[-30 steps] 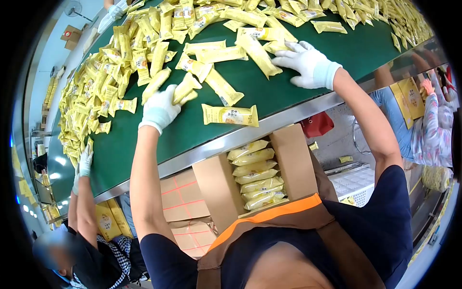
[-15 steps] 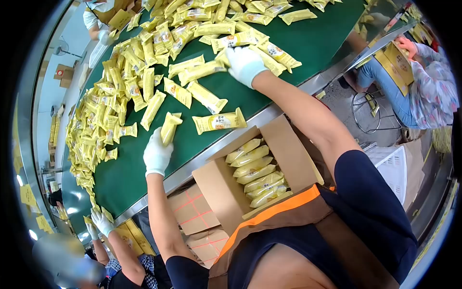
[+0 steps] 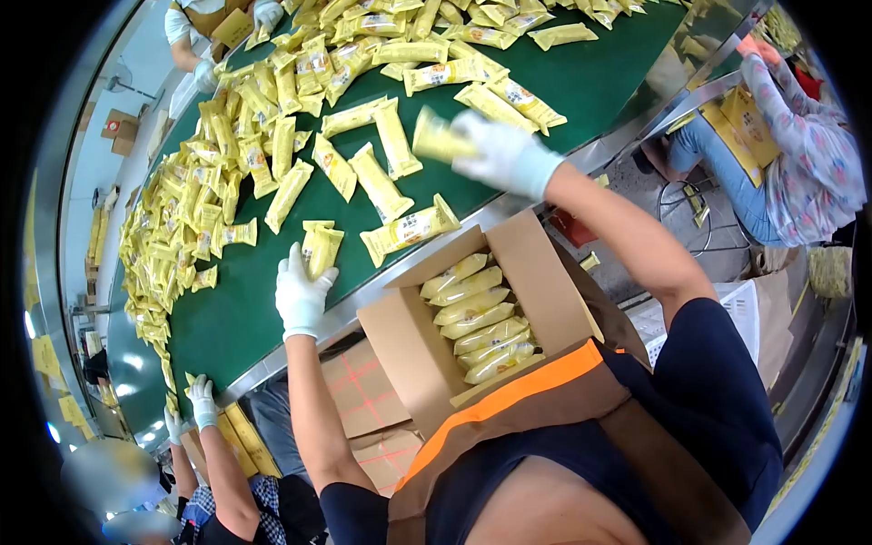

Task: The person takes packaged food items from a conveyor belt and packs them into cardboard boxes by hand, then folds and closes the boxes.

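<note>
Several yellow packets [image 3: 470, 306] are already in, and in the head view they're lined up side by side inside the open carton [image 3: 536, 272]: plump, glossy film over rounded bars, against stiff, matte brown cardboard. Far more lie outside, a loose heap [image 3: 209, 173] sprawling over the smooth green counter [image 3: 254, 304], crimped ends pointing every way! Over on the right, the right hand [image 3: 504, 154] has one packet [image 3: 440, 136] pinched in its fingers, both blurred. And the left hand [image 3: 304, 295], in knitted white, has thumb and fingers parted around a short stack [image 3: 321, 250] near the metal edge [image 3: 341, 318].
</note>
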`<state>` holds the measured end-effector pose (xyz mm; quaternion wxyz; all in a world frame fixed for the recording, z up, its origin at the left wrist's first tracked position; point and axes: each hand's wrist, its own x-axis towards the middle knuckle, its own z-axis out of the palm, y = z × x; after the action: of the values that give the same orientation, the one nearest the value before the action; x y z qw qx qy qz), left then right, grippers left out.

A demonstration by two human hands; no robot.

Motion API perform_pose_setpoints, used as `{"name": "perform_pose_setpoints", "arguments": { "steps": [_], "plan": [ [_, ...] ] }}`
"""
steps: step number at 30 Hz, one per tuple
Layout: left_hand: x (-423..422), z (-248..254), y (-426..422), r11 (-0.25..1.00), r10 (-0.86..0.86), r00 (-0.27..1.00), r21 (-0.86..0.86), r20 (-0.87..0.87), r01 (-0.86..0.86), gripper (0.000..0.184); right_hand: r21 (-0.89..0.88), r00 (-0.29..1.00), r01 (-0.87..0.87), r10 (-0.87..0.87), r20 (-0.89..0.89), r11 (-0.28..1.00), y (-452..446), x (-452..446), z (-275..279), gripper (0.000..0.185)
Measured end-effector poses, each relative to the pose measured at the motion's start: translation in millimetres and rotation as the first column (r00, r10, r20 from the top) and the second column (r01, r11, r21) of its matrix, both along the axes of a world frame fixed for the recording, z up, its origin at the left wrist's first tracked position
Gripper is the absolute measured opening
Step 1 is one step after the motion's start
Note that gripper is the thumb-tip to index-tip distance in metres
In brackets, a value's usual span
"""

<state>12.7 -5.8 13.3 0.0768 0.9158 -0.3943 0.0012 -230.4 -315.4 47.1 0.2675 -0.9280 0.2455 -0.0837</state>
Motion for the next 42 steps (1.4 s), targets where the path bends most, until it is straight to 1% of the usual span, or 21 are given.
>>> {"name": "perform_pose_setpoints", "arguments": {
  "steps": [2, 4, 6, 8, 9, 12, 13, 16, 18, 20, 22, 25, 26, 28, 29, 30, 32, 34, 36, 39, 42],
  "plan": [
    [-7.8, 16.8, 1.2, 0.985, 0.012, 0.975, -0.164, -0.223, -0.05, 0.069, -0.044, 0.94, 0.211, -0.19, 0.284, 0.976, -26.3, -9.0, -2.0, 0.055],
    [-14.3, 29.6, -8.2, 0.88, -0.241, 0.864, -0.474, -0.442, 0.002, 0.068, 0.08, 0.95, 0.292, -0.299, 0.095, 0.953, -65.7, -7.0, -12.9, 0.06],
    [-53.2, 65.9, -46.9, 0.853, -0.432, 0.672, -0.515, -0.602, 0.086, 0.066, -0.054, 0.948, 0.299, -0.303, -0.095, 0.953, -71.6, 3.4, -14.1, 0.056],
    [-63.5, 56.4, -80.5, 0.848, -0.53, 0.732, -0.25, -0.427, 0.468, 0.061, -0.119, 0.922, 0.284, -0.305, -0.238, 0.952, -70.9, 19.6, -15.5, 0.053],
    [-67.6, 42.9, -94.9, 0.795, -0.584, 0.697, -0.122, -0.416, 0.594, 0.058, -0.302, 0.921, 0.255, -0.326, -0.214, 0.918, -61.5, 21.6, -15.8, 0.052],
    [-79.9, 43.6, -104.0, 0.809, -0.533, 0.764, 0.046, -0.364, 0.586, 0.057, -0.372, 0.969, 0.19, -0.235, -0.08, 0.909, -45.0, 18.3, -31.1, 0.047],
    [-80.2, 41.1, -100.8, 0.814, -0.531, 0.773, 0.042, -0.348, 0.579, 0.06, -0.321, 0.96, 0.116, -0.189, -0.206, 0.94, -39.8, 15.7, -27.2, 0.048],
    [-65.7, 33.7, -84.0, 0.836, -0.52, 0.81, 0.034, -0.27, 0.548, 0.066, -0.401, 0.997, -0.051, 0.022, -0.078, 0.915, -32.0, -10.1, -23.4, 0.053],
    [-50.8, 32.9, -62.1, 0.853, -0.509, 0.841, 0.02, -0.184, 0.521, 0.069, -0.477, 0.999, 0.035, -0.016, 0.043, 0.878, -37.8, -36.3, -15.4, 0.063],
    [-42.4, 40.9, -43.5, 0.911, -0.394, 0.901, 0.056, -0.184, 0.41, 0.076, -0.321, 0.975, 0.033, -0.101, -0.196, 0.946, -57.5, -53.3, -32.6, 0.065],
    [-50.1, 45.9, -40.5, 0.913, -0.353, 0.916, 0.143, -0.192, 0.382, 0.079, -0.193, 0.981, 0.089, -0.12, -0.155, 0.977, -66.9, -54.4, -17.3, 0.07],
    [-61.7, 46.9, -37.2, 0.934, -0.289, 0.938, 0.161, -0.19, 0.32, 0.08, 0.034, 0.989, 0.148, -0.148, -0.013, 0.988, -92.2, -38.4, 10.1, 0.079],
    [-58.8, 38.7, -32.3, 0.937, -0.321, 0.934, 0.089, -0.16, 0.337, 0.08, 0.297, 0.98, 0.199, -0.194, -0.047, 0.934, -113.6, -33.2, 7.1, 0.078],
    [-50.8, 18.6, -27.3, 0.925, -0.38, 0.921, -0.069, -0.083, 0.375, 0.08, 0.493, 0.994, 0.112, -0.104, -0.044, 0.863, -132.7, -26.4, -17.3, 0.079],
    [-47.1, 18.1, -27.1, 0.913, -0.409, 0.909, -0.037, -0.076, 0.407, 0.082, 0.241, 0.984, 0.017, 0.027, -0.178, 0.97, -134.2, -25.0, -29.5, 0.083],
    [-45.2, 21.7, -27.3, 0.9, -0.434, 0.898, 0.0, -0.073, 0.435, 0.085, -0.159, 0.969, -0.111, 0.072, -0.235, 0.981, -112.9, -25.1, -28.2, 0.085],
    [-49.0, 31.1, -28.9, 0.903, -0.408, 0.907, 0.098, -0.103, 0.418, 0.09, -0.178, 0.921, -0.093, 0.016, -0.389, 0.98, -79.2, -26.8, -2.2, 0.082],
    [-59.3, 44.4, -38.7, 0.913, -0.313, 0.938, 0.227, -0.148, 0.34, 0.096, -0.298, 0.935, -0.13, 0.016, -0.355, 0.946, -73.7, -34.8, 3.0, 0.078],
    [-53.8, 33.7, -33.5, 0.929, -0.301, 0.941, 0.175, -0.152, 0.325, 0.102, -0.281, 0.959, -0.132, 0.051, -0.278, 0.951, -73.2, -44.3, 3.8, 0.082],
    [-53.3, 35.0, -32.6, 0.951, -0.264, 0.926, 0.09, -0.27, 0.297, 0.104, -0.038, 0.941, -0.192, 0.174, -0.289, 0.981, -90.9, -49.1, -10.0, 0.082],
    [-31.3, 45.7, -29.1, 0.946, -0.321, 0.851, -0.175, -0.417, 0.271, 0.106, 0.149, 0.984, -0.118, 0.136, -0.118, 0.982, -126.0, -50.1, -15.8, 0.072]
  ]
}}
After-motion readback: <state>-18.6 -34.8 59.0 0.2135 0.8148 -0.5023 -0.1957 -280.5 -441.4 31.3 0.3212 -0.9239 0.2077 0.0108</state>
